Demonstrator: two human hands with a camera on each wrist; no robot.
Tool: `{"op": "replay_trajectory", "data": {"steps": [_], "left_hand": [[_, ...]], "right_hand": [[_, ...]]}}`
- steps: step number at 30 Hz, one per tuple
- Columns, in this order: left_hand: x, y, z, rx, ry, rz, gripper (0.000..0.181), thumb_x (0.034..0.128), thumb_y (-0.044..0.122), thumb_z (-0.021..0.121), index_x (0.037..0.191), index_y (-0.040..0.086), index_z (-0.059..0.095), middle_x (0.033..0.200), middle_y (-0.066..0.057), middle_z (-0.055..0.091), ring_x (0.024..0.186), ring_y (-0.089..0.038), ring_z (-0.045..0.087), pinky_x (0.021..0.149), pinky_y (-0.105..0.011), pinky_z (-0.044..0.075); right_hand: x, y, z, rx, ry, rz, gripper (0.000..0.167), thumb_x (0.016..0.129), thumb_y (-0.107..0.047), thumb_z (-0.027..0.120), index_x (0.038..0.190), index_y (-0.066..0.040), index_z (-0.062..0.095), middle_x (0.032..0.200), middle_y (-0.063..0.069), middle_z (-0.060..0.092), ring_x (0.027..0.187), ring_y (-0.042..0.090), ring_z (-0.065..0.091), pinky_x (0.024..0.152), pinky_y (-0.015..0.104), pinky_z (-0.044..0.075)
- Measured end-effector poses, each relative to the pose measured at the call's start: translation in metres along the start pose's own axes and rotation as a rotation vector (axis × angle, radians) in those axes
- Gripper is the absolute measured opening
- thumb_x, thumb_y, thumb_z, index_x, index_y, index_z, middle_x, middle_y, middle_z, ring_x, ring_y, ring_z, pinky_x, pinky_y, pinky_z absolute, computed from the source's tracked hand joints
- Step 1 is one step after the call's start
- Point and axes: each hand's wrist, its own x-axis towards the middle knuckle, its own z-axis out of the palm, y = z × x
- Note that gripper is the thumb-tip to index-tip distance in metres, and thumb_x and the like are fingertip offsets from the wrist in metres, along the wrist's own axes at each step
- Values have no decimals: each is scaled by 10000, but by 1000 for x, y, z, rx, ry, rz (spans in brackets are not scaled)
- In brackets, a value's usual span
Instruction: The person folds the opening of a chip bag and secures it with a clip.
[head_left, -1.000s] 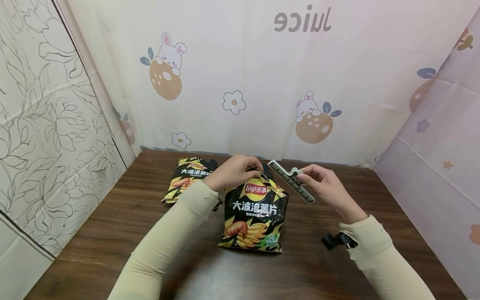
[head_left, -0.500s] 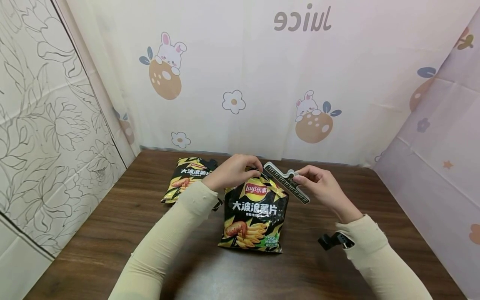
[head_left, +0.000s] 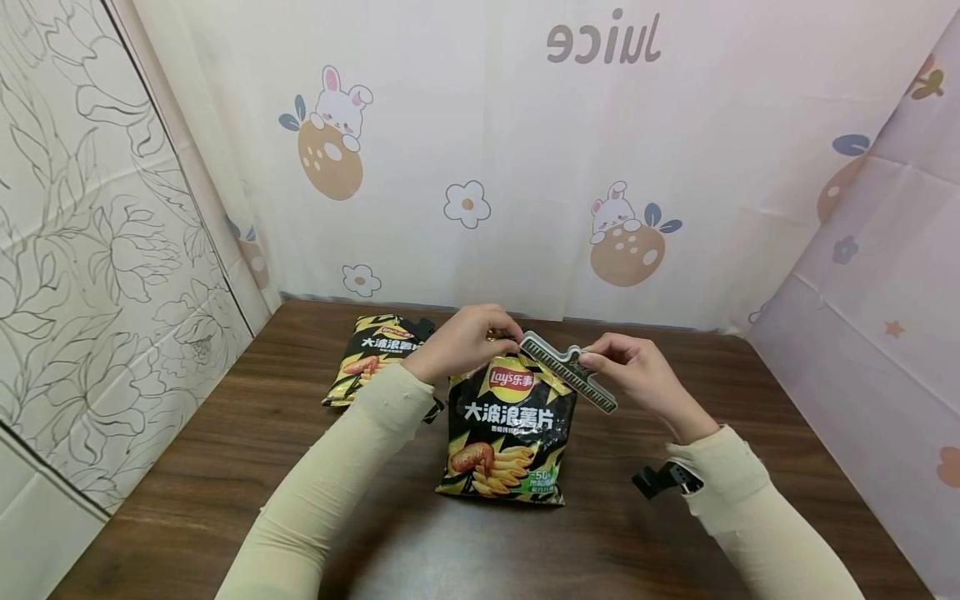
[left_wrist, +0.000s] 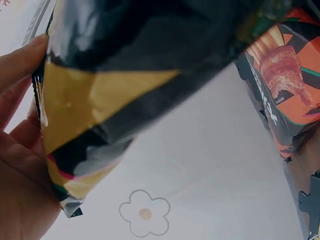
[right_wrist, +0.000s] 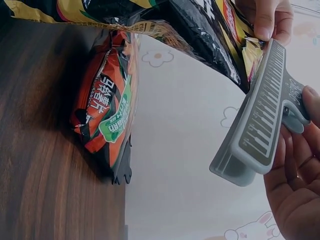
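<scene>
A black and yellow bag of potato chips [head_left: 510, 425] stands upright on the table. My left hand [head_left: 472, 337] pinches its top edge; in the left wrist view, thumb and fingers lie on either side of that edge. My right hand [head_left: 633, 371] holds a long grey bag clip [head_left: 567, 371] by its handles, thumb on one side and fingers on the other. The clip slants across the bag's top right corner, one end by my left fingertips. In the right wrist view, the clip's two bars [right_wrist: 262, 115] stand apart at the near end; whether they straddle the bag's edge is unclear.
A second black and yellow chip bag [head_left: 375, 358] lies on the wooden table [head_left: 652, 542] at the back left. An orange chip bag [right_wrist: 107, 100] shows in the right wrist view. Behind the table hangs a printed curtain [head_left: 525, 250].
My right hand has brought the clip leftward, from beside the bag onto its top right corner. The left hand keeps its pinch, and the bag has stayed in place.
</scene>
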Motion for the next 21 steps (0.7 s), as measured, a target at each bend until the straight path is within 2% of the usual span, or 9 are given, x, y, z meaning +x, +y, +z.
{"op": "replay_trajectory", "data": {"steps": [11,17,21], "left_hand": [[-2,-2,-2,-10,8,19,119,950,133,650,1003,126,756,955,8,658,808,-84,586,701,-224,489],[-1,-2,-2,-4,11,25,120,950,140,650,999,130,759,956,11,665,805,-82,583,700,-225,486],[-1,-2,-2,-18,12,21,115,947,145,656,987,138,764,939,19,669,779,-87,572,678,-229,479]], "right_hand": [[2,0,3,3,-43,14,186,936,-275,675,972,-102,732,842,13,665,623,133,455,574,274,424],[4,0,4,2,-61,10,170,933,-267,679,957,-107,733,849,13,671,628,140,474,570,273,435],[5,-1,5,4,-77,10,175,930,-251,682,953,-84,733,868,23,683,659,199,528,584,266,465]]}}
